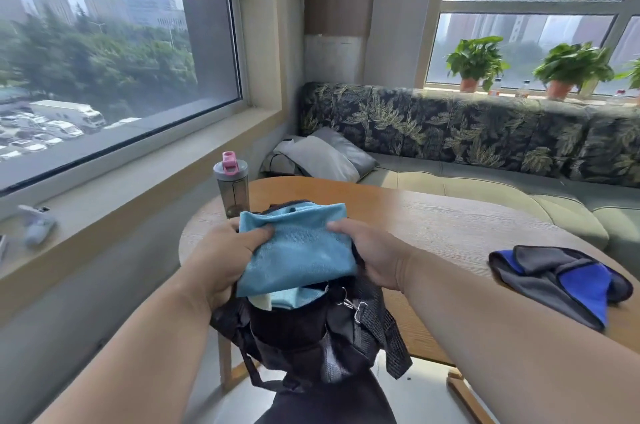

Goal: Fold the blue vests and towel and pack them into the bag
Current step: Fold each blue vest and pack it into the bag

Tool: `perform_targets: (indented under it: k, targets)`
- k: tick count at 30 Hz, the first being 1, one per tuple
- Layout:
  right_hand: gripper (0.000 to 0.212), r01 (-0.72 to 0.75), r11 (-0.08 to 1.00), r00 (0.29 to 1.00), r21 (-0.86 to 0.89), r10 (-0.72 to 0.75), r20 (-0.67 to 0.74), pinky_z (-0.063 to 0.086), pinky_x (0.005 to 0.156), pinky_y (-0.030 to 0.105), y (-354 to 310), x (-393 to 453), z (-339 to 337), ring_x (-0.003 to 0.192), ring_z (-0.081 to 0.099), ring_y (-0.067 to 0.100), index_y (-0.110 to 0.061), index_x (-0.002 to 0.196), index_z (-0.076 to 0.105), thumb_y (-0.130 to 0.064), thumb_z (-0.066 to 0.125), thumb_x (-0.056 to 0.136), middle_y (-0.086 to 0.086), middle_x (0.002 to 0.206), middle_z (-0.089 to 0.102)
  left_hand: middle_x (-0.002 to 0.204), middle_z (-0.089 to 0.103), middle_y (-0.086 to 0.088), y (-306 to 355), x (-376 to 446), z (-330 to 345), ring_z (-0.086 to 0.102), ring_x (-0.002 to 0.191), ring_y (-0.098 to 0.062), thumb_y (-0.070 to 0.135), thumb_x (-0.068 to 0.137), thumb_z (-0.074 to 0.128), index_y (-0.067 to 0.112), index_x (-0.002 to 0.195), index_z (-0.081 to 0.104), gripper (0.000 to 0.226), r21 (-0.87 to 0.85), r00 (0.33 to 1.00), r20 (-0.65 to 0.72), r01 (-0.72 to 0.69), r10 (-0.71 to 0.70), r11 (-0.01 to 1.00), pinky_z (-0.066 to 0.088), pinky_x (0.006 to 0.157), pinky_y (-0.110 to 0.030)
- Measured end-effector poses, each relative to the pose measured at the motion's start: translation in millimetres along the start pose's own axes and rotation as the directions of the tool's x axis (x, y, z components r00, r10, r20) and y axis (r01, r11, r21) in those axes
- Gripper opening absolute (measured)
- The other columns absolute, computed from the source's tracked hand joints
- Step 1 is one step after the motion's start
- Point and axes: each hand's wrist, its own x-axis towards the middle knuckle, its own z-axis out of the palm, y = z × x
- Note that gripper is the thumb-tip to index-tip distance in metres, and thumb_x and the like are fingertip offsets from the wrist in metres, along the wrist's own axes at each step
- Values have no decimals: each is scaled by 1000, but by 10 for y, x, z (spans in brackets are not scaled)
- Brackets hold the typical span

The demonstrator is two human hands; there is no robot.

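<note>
1. At centre frame I see my left hand and right hand both holding a folded light-blue towel, one at each side edge.
2. The left grip is closed on the towel: thumb pressed on top near its upper left part, fingers curled underneath out of sight.
3. The right grip pinches the towel's right edge, thumb on top; the other fingers are hidden under the cloth.
4. The towel sits directly over the open mouth of a black bag, which stands low in the centre of the frame at the near edge of the wooden desk. More light-blue fabric shows inside the bag's opening, just under the towel.
5. At the right of the frame, a blue and grey vest lies loosely bunched on the desk, well apart from the bag.
6. Above and left of the bag, a grey bottle with a pink cap stands upright on the desk's far left edge.
</note>
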Motion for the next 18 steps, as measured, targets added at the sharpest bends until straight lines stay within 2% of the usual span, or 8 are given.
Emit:
perform_targets:
  k: [3, 4, 5, 7, 9, 11, 14, 18]
  targets:
    - [42, -12, 941, 999, -339, 21, 24, 49, 92, 48, 101, 101, 3, 85, 60, 25, -16, 96, 69, -55, 54, 86, 6, 90, 70, 99, 79, -18, 62, 43, -28, 76, 91, -39, 18, 99, 72, 14, 107, 75, 9, -17, 999, -43, 2, -2, 1000, 61, 87, -57]
    - [34, -12, 853, 1000, -521, 20, 11, 48, 88, 49, 142, 112, -35, 83, 56, 24, -21, 90, 64, -52, 53, 86, 4, 87, 65, 100, 79, -20, 69, 47, -22, 76, 87, -38, 17, 99, 71, 14, 106, 74, 9, -26, 998, -58, 8, -9, 1000, 61, 84, -56]
    - [22, 28, 684, 999, -729, 5, 43, 46, 89, 51, 180, 121, -67, 87, 54, 25, -24, 91, 60, -44, 52, 91, 4, 92, 62, 101, 78, -21, 66, 59, -12, 74, 84, -37, 16, 99, 70, 13, 105, 74, 8, -28, 997, -73, 13, -15, 1000, 61, 83, -55]
    - [12, 80, 346, 997, -935, -39, 70, 39, 90, 45, 240, 135, -143, 105, 51, 31, -26, 101, 58, -27, 46, 100, 3, 110, 61, 102, 78, -21, 51, 77, 29, 74, 84, -36, 15, 100, 68, 14, 104, 74, 8, -4, 997, -82, 9, -10, 1000, 61, 82, -56]
    - [15, 116, 145, 993, -983, -3, 117, 30, 88, 41, 242, 98, -166, 112, 44, 31, -27, 98, 58, -33, 46, 92, 5, 108, 62, 100, 78, -20, 43, 93, 76, 75, 87, -39, 15, 100, 67, 15, 104, 75, 9, 39, 996, -87, 5, -2, 999, 61, 81, -61]
    - [23, 154, 65, 988, -986, -12, 154, 31, 92, 41, 245, 64, -195, 110, 43, 27, -28, 93, 65, -37, 48, 80, 1, 99, 63, 97, 78, -20, 42, 119, 109, 75, 88, -42, 16, 99, 67, 17, 100, 75, 9, 92, 995, -100, 7, 2, 996, 61, 80, -65]
    - [15, 169, -76, 979, -983, -103, 176, 33, 96, 40, 260, -6, -287, 108, 42, 23, -30, 85, 68, -34, 53, 85, -6, 100, 58, 94, 77, -16, 22, 175, 147, 72, 85, -35, 17, 98, 64, 21, 98, 73, 10, 224, 989, -142, -18, 51, 975, 61, 82, -54]
    - [23, 157, -80, 957, -984, -232, 172, 27, 97, 38, 249, -67, -404, 102, 35, 20, -28, 76, 56, -31, 37, 87, -8, 100, 47, 86, 71, -9, -19, 246, 242, 61, 74, -26, 17, 95, 60, 19, 97, 70, 11, 357, 982, -163, -27, 91, 934, 49, 66, -37]
